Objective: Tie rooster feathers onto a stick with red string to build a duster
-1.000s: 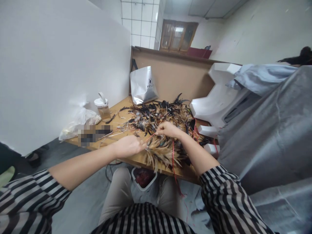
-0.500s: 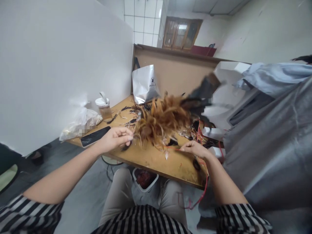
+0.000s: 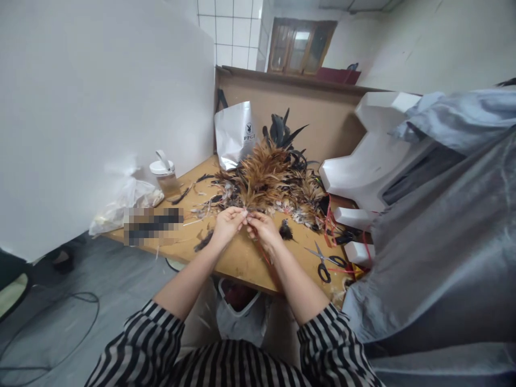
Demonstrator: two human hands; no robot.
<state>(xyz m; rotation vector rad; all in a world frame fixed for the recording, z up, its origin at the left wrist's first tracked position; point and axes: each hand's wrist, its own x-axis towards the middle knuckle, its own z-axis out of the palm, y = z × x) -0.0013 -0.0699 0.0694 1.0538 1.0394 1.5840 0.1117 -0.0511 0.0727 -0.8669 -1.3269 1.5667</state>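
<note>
My left hand [image 3: 229,223] is closed in a pinch at the narrow base of a bundle of brown feathers [image 3: 266,169] with long black plumes at its far end. The bundle points away from me over the wooden table [image 3: 237,263]. Right beside it, fingertips nearly touching, my right hand [image 3: 263,230] pinches a red string [image 3: 264,253] that trails down toward the table's front edge. The fingers hide the spot where string and feather base meet. A pile of loose brown feathers [image 3: 306,196] lies to the right, and a small dark feather tuft [image 3: 286,230] is near my right hand.
Black-handled scissors [image 3: 323,263] lie open at right, near white blocks [image 3: 355,217] and a large white foam piece [image 3: 355,156]. A silver bag [image 3: 231,134] stands behind. A lidded cup [image 3: 166,180] and plastic bag [image 3: 129,199] are left. Below the table is a bin [image 3: 242,312].
Both hands have come together at the bundle's base. The feather bundle, blurred and swung rightward before, now points away from me. The right hand has moved left with the red string, and the scissors are uncovered.
</note>
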